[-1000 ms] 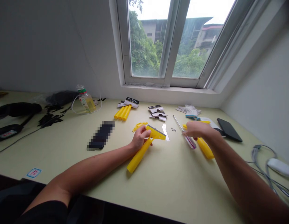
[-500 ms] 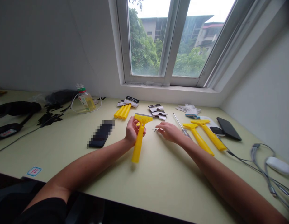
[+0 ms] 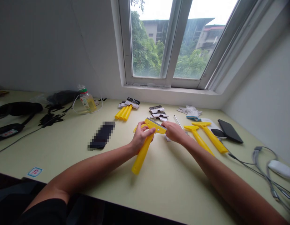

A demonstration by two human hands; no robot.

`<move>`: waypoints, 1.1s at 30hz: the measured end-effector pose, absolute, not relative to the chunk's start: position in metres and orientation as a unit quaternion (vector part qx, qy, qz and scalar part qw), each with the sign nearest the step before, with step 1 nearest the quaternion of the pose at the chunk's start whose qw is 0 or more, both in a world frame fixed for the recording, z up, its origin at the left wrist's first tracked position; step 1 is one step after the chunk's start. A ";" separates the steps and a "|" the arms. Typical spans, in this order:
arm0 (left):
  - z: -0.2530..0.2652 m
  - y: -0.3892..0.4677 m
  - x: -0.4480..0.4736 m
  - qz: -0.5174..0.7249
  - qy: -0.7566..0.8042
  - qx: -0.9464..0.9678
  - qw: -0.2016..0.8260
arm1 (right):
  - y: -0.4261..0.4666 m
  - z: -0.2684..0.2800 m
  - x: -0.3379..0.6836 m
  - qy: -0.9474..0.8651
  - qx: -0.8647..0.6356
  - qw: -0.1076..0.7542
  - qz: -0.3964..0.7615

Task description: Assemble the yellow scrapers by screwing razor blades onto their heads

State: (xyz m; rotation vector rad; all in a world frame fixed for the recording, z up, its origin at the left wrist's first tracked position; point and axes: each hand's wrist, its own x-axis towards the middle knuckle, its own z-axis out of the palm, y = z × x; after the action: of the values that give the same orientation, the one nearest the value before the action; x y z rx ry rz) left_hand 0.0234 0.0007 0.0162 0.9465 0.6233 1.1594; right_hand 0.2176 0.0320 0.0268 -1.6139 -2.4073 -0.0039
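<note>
My left hand (image 3: 142,137) is closed around a yellow scraper (image 3: 141,157), its thumb across the neck just below the head. The scraper tilts, with its blade edge away from me and its handle pointing toward me. At the right end of the scraper head is my right hand (image 3: 175,132), fingers bent and pressed together; what they hold, if anything, is hidden. Something small and whitish (image 3: 167,138) shows under the right hand. To the right lie two more yellow scrapers (image 3: 200,140) and a screwdriver (image 3: 177,121), its handle mostly covered by the right hand.
Three yellow handles (image 3: 123,112) lie beside black-and-white cards (image 3: 132,102); more cards (image 3: 157,113) are behind my hands. A phone (image 3: 103,135) is on the left, near a bottle (image 3: 88,101). Gloves (image 3: 190,111), a black slab (image 3: 230,131) and cables (image 3: 259,162) occupy the right.
The scraper has turned, its head swinging right, and my left thumb now lies over its neck. My right hand has moved from the small metal pieces on the table to the scraper head.
</note>
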 end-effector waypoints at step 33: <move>0.006 -0.021 0.028 0.479 0.320 0.594 0.561 | -0.010 0.078 0.191 -0.871 -0.428 0.235 0.057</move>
State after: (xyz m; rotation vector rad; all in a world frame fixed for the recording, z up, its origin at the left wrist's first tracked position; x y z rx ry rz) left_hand 0.0277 -0.0209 0.0060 1.4006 0.7547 1.1291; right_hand 0.1911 -0.0097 0.0782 -1.1732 -2.3893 0.1577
